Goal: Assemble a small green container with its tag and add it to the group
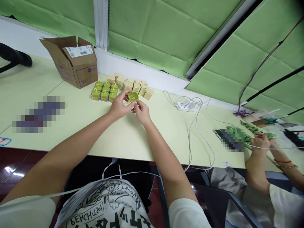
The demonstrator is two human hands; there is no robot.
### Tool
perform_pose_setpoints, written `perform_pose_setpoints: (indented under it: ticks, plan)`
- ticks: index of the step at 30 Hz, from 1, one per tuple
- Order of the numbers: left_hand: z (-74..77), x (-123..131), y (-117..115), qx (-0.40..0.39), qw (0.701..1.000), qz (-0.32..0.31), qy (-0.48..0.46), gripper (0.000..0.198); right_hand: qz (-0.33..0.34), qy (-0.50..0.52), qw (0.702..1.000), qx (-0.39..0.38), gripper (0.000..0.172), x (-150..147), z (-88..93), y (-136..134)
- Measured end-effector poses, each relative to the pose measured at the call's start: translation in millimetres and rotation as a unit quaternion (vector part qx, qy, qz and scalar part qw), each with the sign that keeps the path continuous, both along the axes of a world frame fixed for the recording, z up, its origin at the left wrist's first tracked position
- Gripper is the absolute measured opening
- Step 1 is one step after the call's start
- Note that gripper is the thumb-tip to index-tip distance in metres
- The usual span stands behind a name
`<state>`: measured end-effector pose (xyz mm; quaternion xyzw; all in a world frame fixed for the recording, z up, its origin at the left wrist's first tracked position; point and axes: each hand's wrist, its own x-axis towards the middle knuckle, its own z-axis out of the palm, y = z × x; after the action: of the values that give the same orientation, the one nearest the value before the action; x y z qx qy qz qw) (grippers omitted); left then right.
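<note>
Both of my hands are raised over the table at a small green lid (133, 97), its hollow side facing me. My left hand (119, 105) is closed on it, fingers at the upper left edge and thumb below. My right hand (142, 111) is closed too, its fingertips pinching at the lower edge. Something pale below the lid is mostly hidden by my fingers. Just behind my left hand, several small clear jars with green looped lids (104, 95) stand in rows. Several small tan boxes (136, 87) stand behind them, one lying tilted at the right end.
An open cardboard box (86, 74) stands at the back left. A white power strip (188, 106) with trailing cables (190, 139) lies right of centre. At far right, another person's hands (261, 142) handle green pods (251, 127). A blurred patch (40, 114) covers something at left.
</note>
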<state>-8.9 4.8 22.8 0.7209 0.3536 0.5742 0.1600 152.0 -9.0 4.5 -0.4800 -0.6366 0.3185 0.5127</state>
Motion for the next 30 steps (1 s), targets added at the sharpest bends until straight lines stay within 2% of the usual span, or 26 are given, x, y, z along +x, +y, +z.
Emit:
perform_pose_setpoints:
  ticks: [4, 8, 12, 15, 18, 22, 25, 27, 30]
  plan:
    - [-3.7, -17, 31, -0.023, 0.995, 0.055, -0.078, 0.048, -0.004, -0.136, 0.990, 0.041, 0.036, -8, -5.7, -5]
    - [-14.2, -34, 55, -0.040, 0.987, 0.115, -0.106, 0.049, 0.045, -0.298, 0.946, 0.115, 0.036, -28, -13.8, -16]
    - [-22.4, -38, 58, -0.051, 0.985, 0.145, -0.079, 0.048, 0.015, -0.411, 0.899, 0.149, 0.045, -46, -19.1, -21]
    - [-23.9, -36, 54, -0.059, 0.986, 0.150, -0.052, 0.047, 0.006, -0.441, 0.885, 0.148, 0.040, -49, -18.9, -20]
    - [-23.5, -33, 50, -0.062, 0.987, 0.142, -0.035, 0.047, -0.004, -0.431, 0.890, 0.147, 0.032, -49, -17.9, -18]
    - [-22.7, -32, 46, -0.059, 0.990, 0.125, -0.010, 0.046, -0.023, -0.417, 0.898, 0.138, 0.036, -48, -20.2, -14]
    - [-21.5, -32, 43, -0.053, 0.991, 0.120, 0.009, 0.045, -0.021, -0.412, 0.900, 0.141, 0.031, -47, -22.9, -12]
    - [-20.4, -32, 41, -0.049, 0.991, 0.123, 0.021, 0.044, -0.015, -0.385, 0.912, 0.141, 0.028, -44, -23.7, -11]
    - [-19.0, -32, 39, -0.057, 0.990, 0.121, 0.040, 0.046, -0.008, -0.288, 0.950, 0.121, 0.031, -37, -21.7, -9]
